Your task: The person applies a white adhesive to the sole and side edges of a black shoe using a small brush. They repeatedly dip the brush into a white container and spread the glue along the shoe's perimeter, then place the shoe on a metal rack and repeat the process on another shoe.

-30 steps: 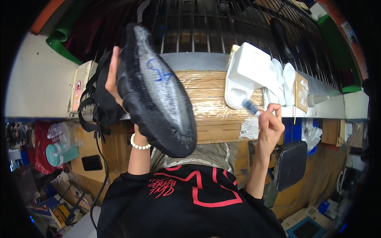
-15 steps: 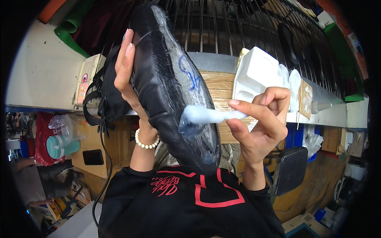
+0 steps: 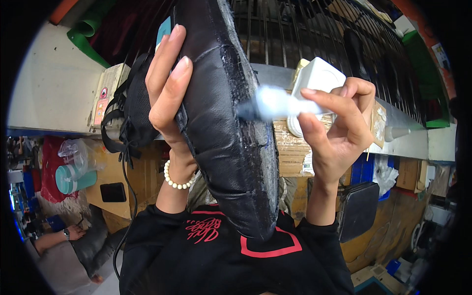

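A black leather shoe upper (image 3: 211, 98) with a rough grey edge stands tilted in front of my chest, its side facing me. My left hand (image 3: 169, 93), a pale beaded bracelet at its wrist, grips it from the left with the fingers laid along the leather. In my right hand (image 3: 341, 125) a white-handled brush (image 3: 278, 103) is pinched between thumb and fingers. Its dark tip meets the upper along the rough edge and is blurred by motion. Most of the grey underside is turned out of sight.
Behind the shoe upper is a rack of metal rods (image 3: 275, 34). A white plastic container (image 3: 322, 81) stands on the bench to the right. To the left hangs a black mesh bag (image 3: 135, 98) near a cord. Another person's arm (image 3: 51, 241) shows at lower left.
The shoe upper has turned, bringing its leather side into view and hiding the blue-marked underside. My right hand and the brush have moved up and right, from the underside to the edge.
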A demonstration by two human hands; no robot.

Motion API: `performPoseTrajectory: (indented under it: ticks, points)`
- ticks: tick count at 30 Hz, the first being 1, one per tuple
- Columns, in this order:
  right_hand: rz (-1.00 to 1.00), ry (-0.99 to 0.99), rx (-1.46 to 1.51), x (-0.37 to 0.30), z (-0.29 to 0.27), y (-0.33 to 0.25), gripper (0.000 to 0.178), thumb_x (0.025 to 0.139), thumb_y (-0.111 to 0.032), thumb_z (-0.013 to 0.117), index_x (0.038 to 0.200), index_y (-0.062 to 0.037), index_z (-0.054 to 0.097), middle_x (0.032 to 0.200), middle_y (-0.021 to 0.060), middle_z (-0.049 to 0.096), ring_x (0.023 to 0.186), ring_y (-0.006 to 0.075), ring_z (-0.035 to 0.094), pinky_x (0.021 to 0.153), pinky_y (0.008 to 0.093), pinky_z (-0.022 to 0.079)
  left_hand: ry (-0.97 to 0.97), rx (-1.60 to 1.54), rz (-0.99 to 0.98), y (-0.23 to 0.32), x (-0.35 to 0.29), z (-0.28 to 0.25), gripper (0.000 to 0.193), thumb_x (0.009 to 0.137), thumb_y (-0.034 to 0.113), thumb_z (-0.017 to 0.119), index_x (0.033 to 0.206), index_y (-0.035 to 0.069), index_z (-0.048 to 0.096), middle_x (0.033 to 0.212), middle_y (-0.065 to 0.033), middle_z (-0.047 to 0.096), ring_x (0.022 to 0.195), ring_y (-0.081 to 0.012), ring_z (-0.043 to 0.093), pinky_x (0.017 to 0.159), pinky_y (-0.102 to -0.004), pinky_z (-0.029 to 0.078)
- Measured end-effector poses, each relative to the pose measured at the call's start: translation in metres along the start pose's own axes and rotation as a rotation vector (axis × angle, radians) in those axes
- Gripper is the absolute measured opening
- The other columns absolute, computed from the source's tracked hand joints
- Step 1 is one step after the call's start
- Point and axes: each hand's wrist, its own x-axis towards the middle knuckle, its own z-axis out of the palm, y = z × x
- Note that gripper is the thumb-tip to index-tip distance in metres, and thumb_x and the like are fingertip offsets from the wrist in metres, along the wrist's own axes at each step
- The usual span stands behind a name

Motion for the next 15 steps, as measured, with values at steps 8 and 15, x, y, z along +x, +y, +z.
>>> performPoseTrajectory:
  ticks: [8, 15]
  points:
    - [-0.107, -0.066, 0.183, -0.002, -0.003, 0.016, 0.046, 0.053, -0.034, 0.097, 0.090, -0.0111, 0.082, 0.094, 0.0012, 0.036, 0.080, 0.0127, 0.041, 0.064, 0.0233, 0.033, -0.140, -0.099, -0.719, 0.051, 0.020, -0.011, 0.060, 0.086, 0.029, 0.078, 0.132, 0.007, 0.047, 0.141, -0.0255, 0.054, 0.131, -0.0372, 0.054, 0.113, -0.0480, 0.040]
    - [-0.171, -0.104, 0.240, -0.003, -0.006, 0.021, 0.048, 0.052, -0.037, 0.097, 0.090, -0.0114, 0.082, 0.093, 0.0011, 0.036, 0.074, 0.0125, 0.042, 0.063, 0.0240, 0.033, -0.140, -0.084, -0.636, 0.044, 0.005, -0.011, 0.073, 0.081, 0.034, 0.082, 0.138, 0.006, 0.046, 0.143, -0.0249, 0.053, 0.132, -0.0367, 0.053, 0.113, -0.0457, 0.041]
